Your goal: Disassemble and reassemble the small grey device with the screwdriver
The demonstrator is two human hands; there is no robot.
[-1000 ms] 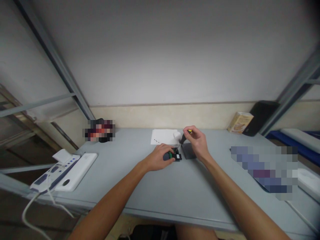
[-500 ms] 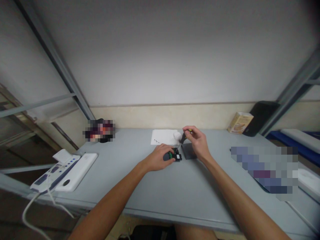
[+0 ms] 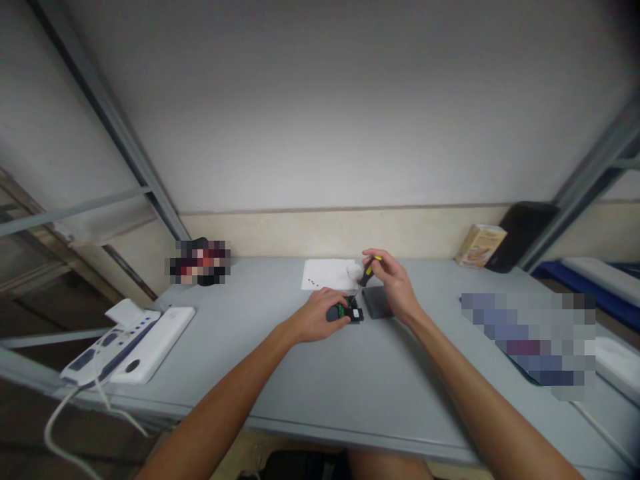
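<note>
My left hand point(image 3: 320, 316) is closed around a small dark device with a green circuit board point(image 3: 343, 311), holding it on the grey table. My right hand point(image 3: 393, 283) grips the handle of a black and yellow screwdriver point(image 3: 369, 269), whose shaft slants down to the board. A dark grey flat piece point(image 3: 376, 303) lies just right of the device, partly behind my right hand. Behind them is a sheet of white paper point(image 3: 327, 272) with several tiny dark bits point(image 3: 313, 282) and a crumpled white thing point(image 3: 355, 271).
On the left of the grey table point(image 3: 280, 380) are a power strip point(image 3: 107, 340) and a white flat box point(image 3: 155, 347). A yellowish carton point(image 3: 480, 245) and a black object point(image 3: 523, 233) stand at the back right. Blurred items lie at the back left and right.
The fingers of my right hand have shifted and spread a little on the screwdriver, and more of its yellow marking shows. My left hand and the device have stayed in place.
</note>
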